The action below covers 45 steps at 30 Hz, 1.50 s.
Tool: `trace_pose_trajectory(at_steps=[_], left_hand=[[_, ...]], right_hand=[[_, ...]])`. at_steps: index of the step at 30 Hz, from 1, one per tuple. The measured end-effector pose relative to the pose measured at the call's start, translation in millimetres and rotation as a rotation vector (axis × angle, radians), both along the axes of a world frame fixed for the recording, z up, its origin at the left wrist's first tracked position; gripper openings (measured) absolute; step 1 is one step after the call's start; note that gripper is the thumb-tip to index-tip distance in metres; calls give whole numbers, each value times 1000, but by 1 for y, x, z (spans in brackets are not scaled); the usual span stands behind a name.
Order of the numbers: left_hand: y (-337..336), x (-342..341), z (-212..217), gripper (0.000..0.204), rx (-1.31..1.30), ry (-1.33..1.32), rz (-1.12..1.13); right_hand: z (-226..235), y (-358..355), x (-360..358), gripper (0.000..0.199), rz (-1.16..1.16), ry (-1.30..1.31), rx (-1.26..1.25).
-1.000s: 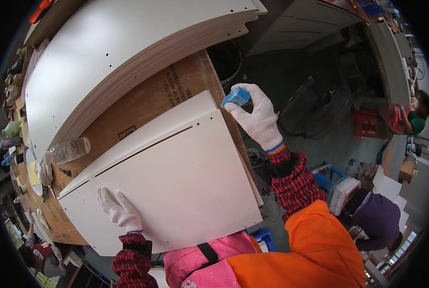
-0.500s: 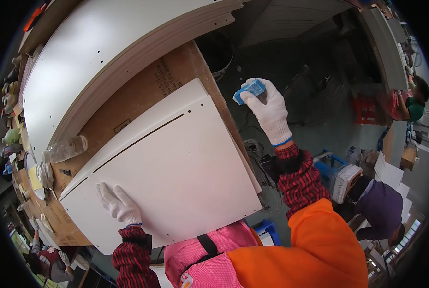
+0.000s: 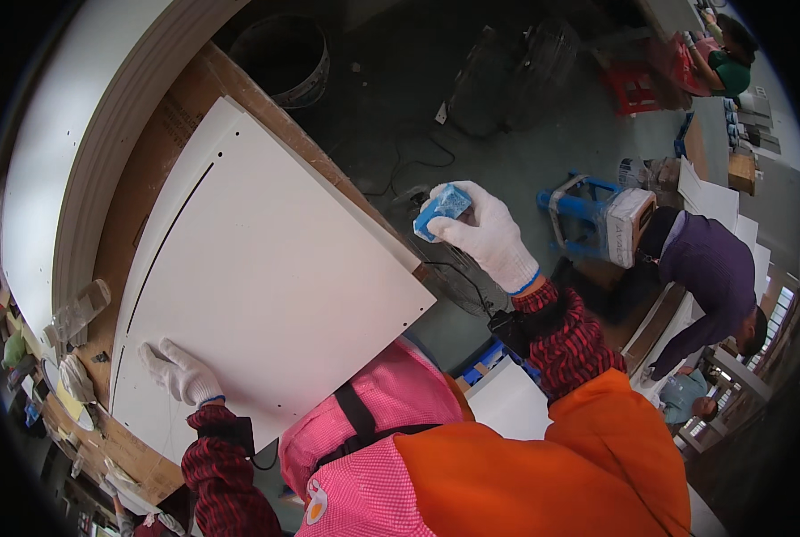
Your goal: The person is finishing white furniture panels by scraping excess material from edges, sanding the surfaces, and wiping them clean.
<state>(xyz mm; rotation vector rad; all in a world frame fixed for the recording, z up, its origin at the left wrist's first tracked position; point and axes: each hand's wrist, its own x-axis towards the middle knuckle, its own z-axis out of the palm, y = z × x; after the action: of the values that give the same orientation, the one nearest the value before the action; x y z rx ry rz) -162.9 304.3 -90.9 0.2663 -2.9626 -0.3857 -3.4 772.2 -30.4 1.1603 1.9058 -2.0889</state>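
A white flat panel [image 3: 266, 259] with a long dark slot along its left side and small holes near its corners lies on top of another on the cardboard-covered table. My left hand [image 3: 183, 371], in a white knit glove, rests on the panel near its lower left edge, fingers stretched out. Beyond the panel's right edge my right hand [image 3: 491, 242], gloved alike, is raised in the air. It grips a blue block [image 3: 440, 212] that looks like a sponge, with whitish dust on it, between thumb and fingers. The block is apart from the panel.
More white panels [image 3: 82, 116] are stacked at the far left. A clear plastic bottle [image 3: 82, 309] lies beside them. Past the table stand a dark bucket [image 3: 315, 85] and a blue stool [image 3: 588, 201]. A person in purple [image 3: 709, 259] bends over at the right; cables trail on the floor.
My view has swung to the right, so the panel and table show farther left. My right hand still holds the blue block, now lower in view; my left hand stays on the panel.
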Motion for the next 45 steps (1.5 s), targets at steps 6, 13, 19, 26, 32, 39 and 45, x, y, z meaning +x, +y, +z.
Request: trace_pose_trajectory(at_steps=[6,13,19,26,32,39,45], left_hand=[[-1,-3,2,59,-5,4,-12],[-3,-1,-1,55,-62,27,-45],[-3,0,7,51,-47,59,19],[-5,1,13,45,98,126,-120],[-8,52,60,56,1033,-275,-657],[-149,77,71,46,1584,-182,10],[-381,98,93,55,1390,409,401]], right_hand=[[-1,-30,77,43,-71,-27,10],[15,-58,79,35,-340,99,-210],[27,-104,46,27,-319,297,-459],[40,-192,-8,34,-233,370,-456],[21,-312,-59,41,-123,161,-1110],[25,-388,-96,38,367,109,-153],[-61,-207,-156,76,464,-14,1659]])
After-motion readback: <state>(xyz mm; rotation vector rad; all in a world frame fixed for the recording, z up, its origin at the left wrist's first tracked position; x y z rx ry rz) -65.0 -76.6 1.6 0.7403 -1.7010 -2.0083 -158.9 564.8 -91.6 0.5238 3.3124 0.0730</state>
